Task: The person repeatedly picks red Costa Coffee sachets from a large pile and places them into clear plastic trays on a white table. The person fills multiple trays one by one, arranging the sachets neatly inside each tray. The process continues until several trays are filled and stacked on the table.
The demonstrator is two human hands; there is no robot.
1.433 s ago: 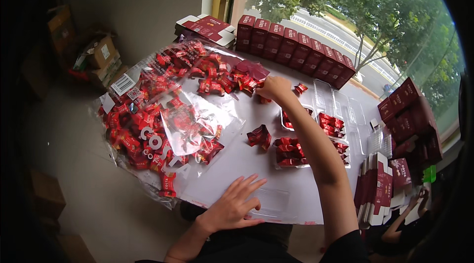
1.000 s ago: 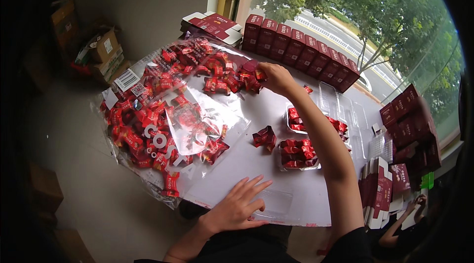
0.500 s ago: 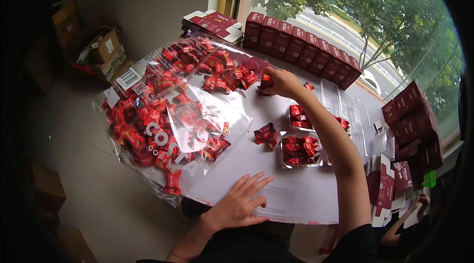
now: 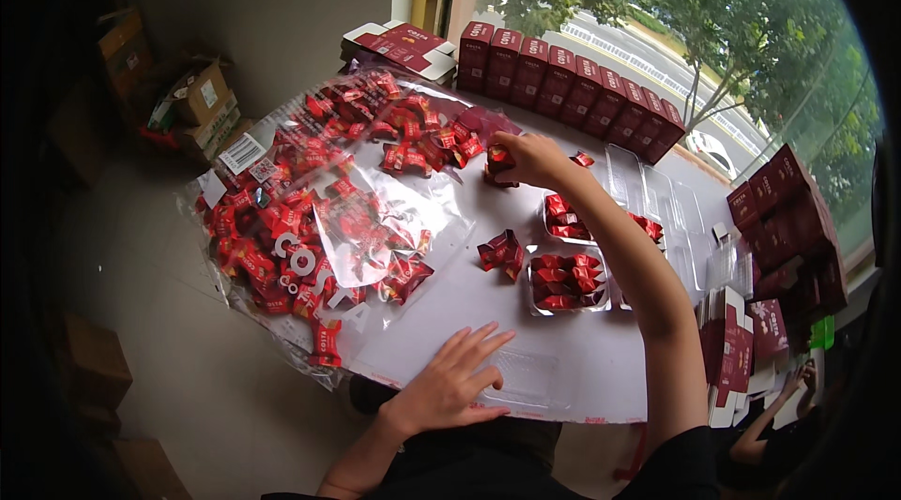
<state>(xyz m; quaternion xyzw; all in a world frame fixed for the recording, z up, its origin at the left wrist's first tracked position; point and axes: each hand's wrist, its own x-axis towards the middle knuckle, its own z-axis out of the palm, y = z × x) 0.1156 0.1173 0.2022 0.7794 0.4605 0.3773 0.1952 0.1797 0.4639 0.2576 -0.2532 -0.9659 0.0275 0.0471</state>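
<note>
Out past the middle of the table, my right hand [image 4: 531,160] has its fingers closed on a small red foil packet [image 4: 498,159] with crimped ends. Near the front edge my left hand [image 4: 452,380] lies with fingers spread, beside a clear plastic tray [image 4: 537,378], and nothing is in it. Between the hands sit a few loose red packets [image 4: 502,254]. Right of these, one clear tray [image 4: 568,282] holds several packets in rows. A second filled tray [image 4: 569,219] is partly covered by my right forearm.
A large clear printed bag [image 4: 375,209] with many red packets spreads over the table's left. Dark red boxes [image 4: 554,83] line the window side. Empty clear trays [image 4: 648,186] lie beyond my right arm; flat cartons [image 4: 727,350] and another person's hands [image 4: 798,383] are at right.
My right hand keeps its place, and the packet in its fingers now shows more of its side. The left hand stays put. The whole view has shifted slightly.
</note>
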